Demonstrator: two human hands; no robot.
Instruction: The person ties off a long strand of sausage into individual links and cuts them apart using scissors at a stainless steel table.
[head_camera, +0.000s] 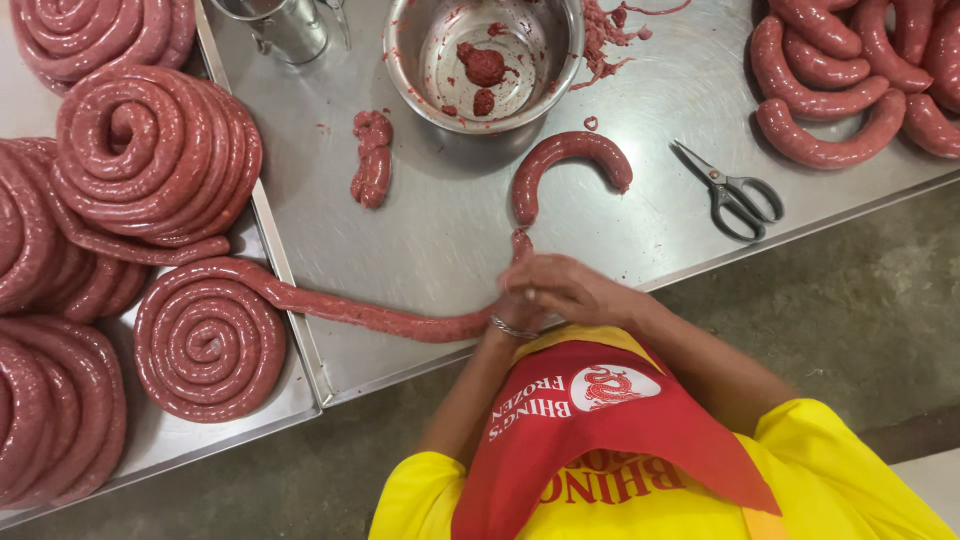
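Red sausage rope (380, 320) pinched at near table edge (800, 225): right hand (570, 288) curled over it, left hand (515, 310) closed beneath, mostly hidden.

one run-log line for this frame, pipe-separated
left hand and right hand: together pinching sausage rope | rope runs from coil on tray | curved link beyond hands | scissors idle
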